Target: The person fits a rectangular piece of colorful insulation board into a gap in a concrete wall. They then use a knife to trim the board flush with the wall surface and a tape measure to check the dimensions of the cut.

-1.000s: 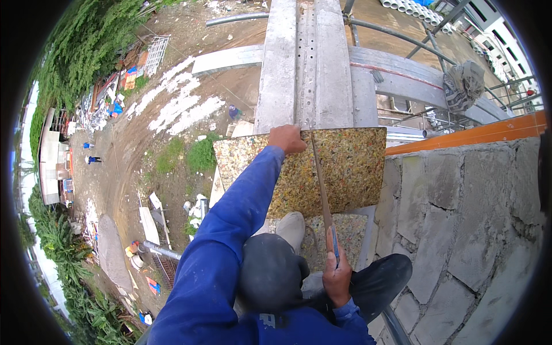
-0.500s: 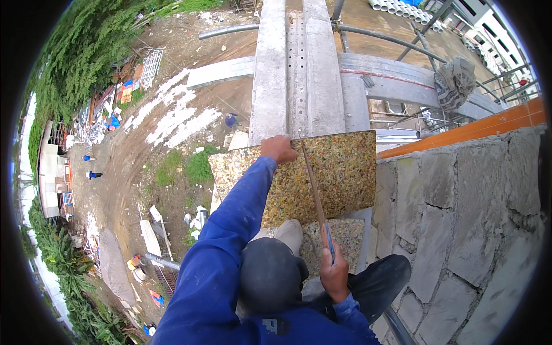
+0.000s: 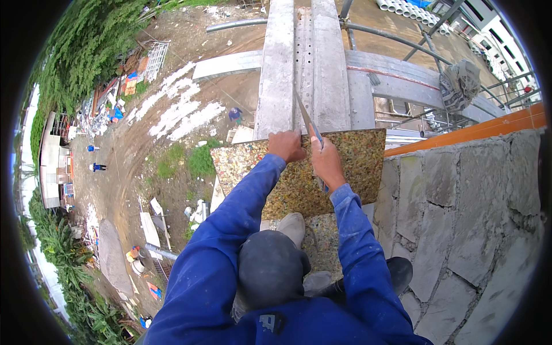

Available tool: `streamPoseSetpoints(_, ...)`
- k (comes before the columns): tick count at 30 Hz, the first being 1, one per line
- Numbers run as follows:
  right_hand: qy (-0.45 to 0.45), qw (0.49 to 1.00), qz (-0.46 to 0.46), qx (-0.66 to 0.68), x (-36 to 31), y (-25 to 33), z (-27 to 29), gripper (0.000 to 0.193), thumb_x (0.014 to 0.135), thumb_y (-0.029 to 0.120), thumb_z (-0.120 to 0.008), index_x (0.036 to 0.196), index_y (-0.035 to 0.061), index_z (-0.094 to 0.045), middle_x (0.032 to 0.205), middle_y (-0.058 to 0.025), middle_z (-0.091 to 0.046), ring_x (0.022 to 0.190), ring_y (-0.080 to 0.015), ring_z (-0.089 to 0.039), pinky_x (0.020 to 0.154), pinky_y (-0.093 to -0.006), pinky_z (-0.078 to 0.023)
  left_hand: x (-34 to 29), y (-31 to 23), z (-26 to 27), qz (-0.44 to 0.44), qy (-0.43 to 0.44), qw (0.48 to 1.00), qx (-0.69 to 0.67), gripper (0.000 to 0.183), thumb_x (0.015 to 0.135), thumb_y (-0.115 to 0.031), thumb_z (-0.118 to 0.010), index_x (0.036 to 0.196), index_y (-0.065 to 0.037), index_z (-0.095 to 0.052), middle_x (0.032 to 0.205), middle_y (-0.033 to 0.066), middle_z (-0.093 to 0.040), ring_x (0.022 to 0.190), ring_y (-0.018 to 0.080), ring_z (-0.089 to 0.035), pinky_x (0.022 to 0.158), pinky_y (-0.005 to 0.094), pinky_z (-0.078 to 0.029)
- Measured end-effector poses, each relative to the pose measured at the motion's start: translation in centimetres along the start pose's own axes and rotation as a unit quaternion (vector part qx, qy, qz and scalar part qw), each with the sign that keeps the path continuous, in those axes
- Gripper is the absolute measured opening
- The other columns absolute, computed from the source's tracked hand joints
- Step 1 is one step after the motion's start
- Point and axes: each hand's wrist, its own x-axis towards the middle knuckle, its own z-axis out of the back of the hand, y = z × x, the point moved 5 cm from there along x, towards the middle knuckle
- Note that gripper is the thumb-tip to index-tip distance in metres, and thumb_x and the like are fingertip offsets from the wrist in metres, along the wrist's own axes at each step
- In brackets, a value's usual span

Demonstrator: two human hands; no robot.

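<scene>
A speckled, multicoloured composite board [image 3: 361, 164] lies in front of me, its far edge close to the grey planks. My left hand [image 3: 286, 146] is closed over that far edge, fingers curled around it. Just to the right, my right hand [image 3: 328, 163] grips the blue handle of a handsaw [image 3: 306, 117]. The saw's blade reaches past the board's far edge, over the planks. Where the teeth meet the board is hidden by my hand. One of my shoes [image 3: 292, 227] rests at the board's near edge, and a second speckled piece [image 3: 323, 236] lies beneath.
Grey scaffold planks [image 3: 276, 75] run ahead, with metal pipes [image 3: 397, 39] crossing around them. A rough block wall [image 3: 466, 218] rises on the right beside an orange beam [image 3: 477, 127]. A crumpled sack [image 3: 460, 85] sits on the scaffold. Left is a drop to muddy ground [image 3: 129, 167] with people below.
My right hand has pushed the saw forward, from near the board's near edge to beside my left hand. The left hand still holds the far edge. The view has shifted slightly.
</scene>
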Motion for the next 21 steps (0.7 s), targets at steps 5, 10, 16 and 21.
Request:
streamPoseSetpoints(5, -0.121, 0.976, 0.119, 0.133, -4.7, -4.4, -2.4, 0.043, 0.104, 0.031, -0.053, 0.136, 0.0037, -0.057, 0.113, -0.0269, -0.069, 0.1, -0.0452, -0.068, 0.085, -0.0505, -0.054, -0.1, 0.0, 0.2, -0.016, 0.01, 1.0, 0.013, 0.042, 0.075, -0.038, -0.073, 0.105, -0.009, -0.068, 0.102, 0.0172, -0.074, 0.098, 0.0385, -0.071, 0.086, 0.0545, -0.049)
streamPoseSetpoints(10, -0.149, 0.967, 0.148, 0.143, -4.4, -5.1, -3.1, 0.043, 0.104, 0.029, -0.053, 0.141, 0.0061, -0.053, 0.117, -0.0291, -0.067, 0.104, -0.0476, -0.067, 0.085, -0.0507, -0.054, 1.4, 0.4, -0.3, -0.017, 0.018, 1.0, 0.019, 0.052, 0.075, -0.046, -0.075, 0.109, -0.007, -0.069, 0.103, 0.0211, -0.073, 0.099, 0.0392, -0.071, 0.085, 0.0521, -0.053)
streamPoseSetpoints(16, -0.04, 0.995, -0.004, 0.089, -20.3, -4.9, 3.3, 0.043, 0.104, 0.027, -0.054, 0.139, 0.0031, -0.056, 0.106, -0.0278, -0.07, 0.095, -0.0462, -0.07, 0.078, -0.0502, -0.055, 3.3, 2.3, -1.4, 0.014, 0.078, 0.997, 0.001, 0.043, 0.074, -0.036, -0.071, 0.107, -0.008, -0.074, 0.109, 0.0201, -0.074, 0.104, 0.0387, -0.071, 0.093, 0.0559, -0.05)
streamPoseSetpoints(21, -0.075, 0.992, 0.093, 0.05, -25.6, -4.5, 6.0, 0.042, 0.104, 0.024, -0.053, 0.14, 0.0021, -0.055, 0.108, -0.0261, -0.071, 0.097, -0.0411, -0.072, 0.08, -0.0446, -0.056, 2.7, 2.2, -1.7, -0.008, 0.038, 0.999, 0.017, 0.052, 0.074, -0.048, -0.076, 0.104, -0.006, -0.069, 0.101, 0.0206, -0.073, 0.097, 0.0391, -0.071, 0.082, 0.0516, -0.054)
